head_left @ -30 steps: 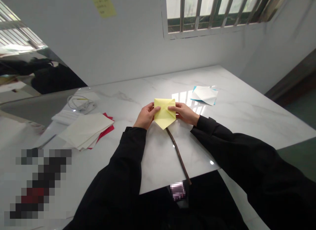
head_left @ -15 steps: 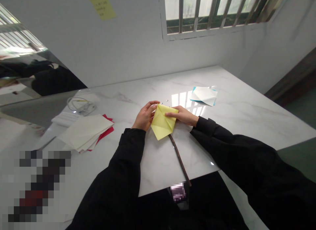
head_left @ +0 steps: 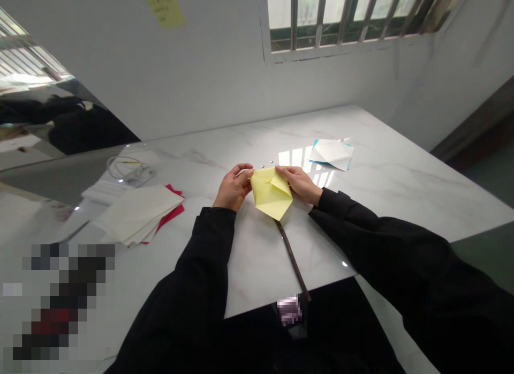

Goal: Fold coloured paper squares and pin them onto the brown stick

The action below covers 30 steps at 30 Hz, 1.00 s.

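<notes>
A folded sheet of yellow paper [head_left: 273,196] is held up over the table between my two hands. Its lower edge comes to a point, and a folded flap shows at its upper right. My left hand [head_left: 233,187] pinches the upper left corner between thumb and fingers. At the upper right edge, my right hand [head_left: 297,182] grips the paper, thumb on top and most fingers hidden behind it. A thin dark brown stick [head_left: 292,259] extends from below the paper to the table's front edge; its far end is hidden.
Cream and red paper sheets [head_left: 140,213] lie on the left, near a coiled cable [head_left: 130,170]. White and blue paper [head_left: 332,154] rests at the back right of the marbled table [head_left: 401,192]. A yellow note [head_left: 163,7] is on the wall, beside a barred window.
The yellow paper has been turned, so its lower point has swung right. My right hand has shifted its grip up to the top right edge.
</notes>
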Tool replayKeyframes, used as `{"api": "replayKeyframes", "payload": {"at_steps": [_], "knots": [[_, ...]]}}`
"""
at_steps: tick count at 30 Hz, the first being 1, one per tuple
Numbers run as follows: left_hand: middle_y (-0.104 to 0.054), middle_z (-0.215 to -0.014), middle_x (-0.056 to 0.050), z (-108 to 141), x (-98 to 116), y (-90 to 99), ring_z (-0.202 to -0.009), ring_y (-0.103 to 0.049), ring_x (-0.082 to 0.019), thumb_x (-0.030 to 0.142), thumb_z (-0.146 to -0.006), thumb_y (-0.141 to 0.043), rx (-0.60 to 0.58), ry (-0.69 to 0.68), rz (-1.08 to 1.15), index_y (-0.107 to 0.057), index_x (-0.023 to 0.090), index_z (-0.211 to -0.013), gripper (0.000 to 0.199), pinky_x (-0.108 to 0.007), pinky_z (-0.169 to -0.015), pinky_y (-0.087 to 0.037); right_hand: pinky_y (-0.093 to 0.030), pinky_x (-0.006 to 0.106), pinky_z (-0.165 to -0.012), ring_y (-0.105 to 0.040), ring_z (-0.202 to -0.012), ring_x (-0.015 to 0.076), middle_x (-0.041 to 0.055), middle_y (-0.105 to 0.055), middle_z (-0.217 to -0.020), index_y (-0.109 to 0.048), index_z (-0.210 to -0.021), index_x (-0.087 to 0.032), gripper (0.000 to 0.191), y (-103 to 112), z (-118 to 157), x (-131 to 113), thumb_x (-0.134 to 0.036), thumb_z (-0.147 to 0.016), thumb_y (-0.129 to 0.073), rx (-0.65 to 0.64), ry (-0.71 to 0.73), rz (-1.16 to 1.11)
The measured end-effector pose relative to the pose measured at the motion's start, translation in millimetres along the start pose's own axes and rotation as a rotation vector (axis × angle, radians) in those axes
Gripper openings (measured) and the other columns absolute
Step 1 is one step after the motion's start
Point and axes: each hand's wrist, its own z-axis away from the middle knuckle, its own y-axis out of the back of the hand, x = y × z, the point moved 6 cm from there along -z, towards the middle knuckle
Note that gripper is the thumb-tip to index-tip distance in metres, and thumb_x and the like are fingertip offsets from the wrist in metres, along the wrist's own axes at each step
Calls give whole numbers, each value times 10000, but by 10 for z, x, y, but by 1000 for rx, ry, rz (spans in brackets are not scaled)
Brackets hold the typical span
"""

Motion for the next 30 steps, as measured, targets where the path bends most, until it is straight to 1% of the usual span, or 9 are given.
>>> {"api": "replayKeyframes", "payload": {"at_steps": [4,8,12,15,19,21,23,27,30], "knots": [[-677,-879,-2,7,-3,6,-744,-632,-117,282,-647,-877,11,14,7,-648,185,-966,405,-235,-718,-510,-527,270,-624,-675,-730,187,69,-755,-832,-756,-890,-164,578,21,12,-46,-731,-782,-761,65,36,-12],[-701,-992,-20,26,17,2,-785,-638,-121,287,-672,-864,2,40,5,-679,197,-1031,413,-230,-719,-511,-525,271,-622,-674,-725,188,58,-751,-831,-750,-897,-170,563,97,4,-53,-721,-782,-762,154,53,-22],[-707,-1054,-32,68,14,-75,-808,-646,-137,395,-738,-856,-106,90,-24,-691,240,-1189,505,-234,-700,-525,-544,288,-649,-691,-766,207,63,-749,-854,-730,-919,-181,577,193,-36,-7,-742,-789,-733,219,43,-32],[-709,-1139,-53,95,4,-136,-856,-675,-155,491,-759,-858,-179,82,-28,-675,258,-1271,592,-250,-725,-552,-556,293,-690,-699,-809,206,64,-755,-905,-726,-967,-190,550,222,-55,13,-717,-808,-729,227,41,-55],[-726,-1168,-82,86,-31,-148,-880,-711,-169,546,-738,-877,-207,47,-30,-652,239,-1312,689,-260,-746,-568,-560,291,-735,-688,-843,192,54,-757,-966,-736,-1052,-204,512,196,-51,-2,-652,-804,-762,207,45,-63],[-748,-1105,-86,60,-51,-106,-860,-717,-168,529,-724,-893,-174,35,-50,-662,211,-1283,683,-257,-740,-567,-558,288,-726,-680,-829,188,52,-749,-956,-735,-1032,-202,507,161,-39,-11,-649,-795,-772,188,26,-66],[-762,-1047,-80,26,-55,-28,-829,-715,-168,510,-708,-904,-101,7,-65,-675,186,-1242,666,-265,-735,-568,-543,269,-675,-664,-783,171,43,-732,-926,-730,-1004,-202,504,109,-22,-13,-655,-788,-781,142,-15,-74],[-750,-906,-39,-16,-14,167,-736,-691,-164,551,-689,-901,89,-99,-105,-677,180,-1197,667,-266,-669,-549,-456,208,-563,-590,-656,102,12,-675,-861,-730,-980,-194,483,-40,23,-16,-630,-787,-809,-52,-93,-104],[-737,-888,-26,-10,10,219,-734,-696,-174,589,-714,-877,128,-146,-103,-657,195,-1198,662,-275,-666,-548,-425,206,-560,-530,-604,75,-16,-625,-786,-722,-929,-173,422,-119,51,-34,-526,-754,-874,-173,-84,-98]]}}
